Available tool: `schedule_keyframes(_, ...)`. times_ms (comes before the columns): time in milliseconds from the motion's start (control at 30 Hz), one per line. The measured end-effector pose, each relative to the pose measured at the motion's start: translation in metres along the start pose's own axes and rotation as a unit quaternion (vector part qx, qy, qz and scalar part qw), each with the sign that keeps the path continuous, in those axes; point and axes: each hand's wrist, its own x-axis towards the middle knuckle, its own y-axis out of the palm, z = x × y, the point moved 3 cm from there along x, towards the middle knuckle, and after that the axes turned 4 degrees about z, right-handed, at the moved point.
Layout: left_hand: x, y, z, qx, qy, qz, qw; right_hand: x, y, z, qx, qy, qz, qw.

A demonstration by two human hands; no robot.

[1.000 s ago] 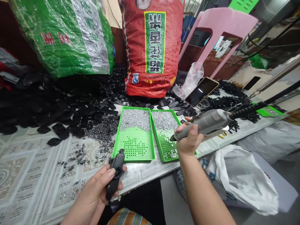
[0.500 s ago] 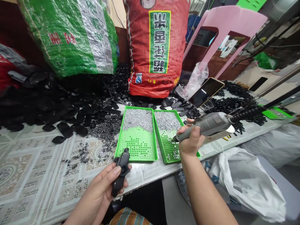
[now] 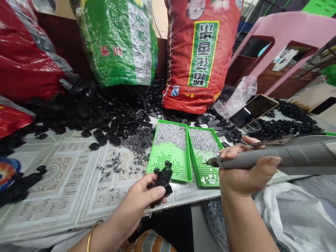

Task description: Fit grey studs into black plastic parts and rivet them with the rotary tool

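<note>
My left hand (image 3: 147,194) is closed on a black plastic part (image 3: 164,180) with small round lugs, held up near the table's front edge. Wrapped round a grey electric screwdriver (image 3: 252,159), my right hand (image 3: 244,175) points its bit leftward over the right green tray (image 3: 198,182). Small silvery screws or similar pieces fill the back of that tray, and pale rings lie near its front. Beside it is the left green tray (image 3: 149,164), also heaped with silvery pieces at the back. Both trays have perforated floors.
Black plastic parts (image 3: 105,122) are piled along the back and left. Behind them stand a green sack (image 3: 118,45) and a red sack (image 3: 181,52). A phone (image 3: 253,110) leans at the right by a pink chair (image 3: 288,28). White plastic bags (image 3: 286,210) hang below the table edge.
The view has swung left, so the table things sit further right. My right hand has drawn the screwdriver closer to me; its bit is still over the right tray. The black part has tilted.
</note>
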Motion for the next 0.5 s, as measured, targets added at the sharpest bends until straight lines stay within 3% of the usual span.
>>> schedule_keyframes(100, -0.001, 0.012, -0.017, 0.194, 0.046, 0.063, 0.978, 0.004, -0.004, 0.003, 0.023, 0.018, 0.013, 0.999)
schedule_keyframes(233, 0.01, 0.051, -0.04, 0.44, 0.194, 0.169, 0.86, 0.011, -0.014, 0.014, 0.057, 0.053, 0.043, 0.996)
schedule_keyframes(367, 0.036, 0.092, -0.044, 0.546, 0.283, 0.236, 0.753, 0.014, -0.019, 0.03, 0.091, 0.058, 0.08, 0.991)
schedule_keyframes(500, 0.057, 0.113, -0.037, 0.573, 0.317, 0.255, 0.711, 0.015, -0.028, 0.036, 0.089, 0.046, 0.092, 0.991)
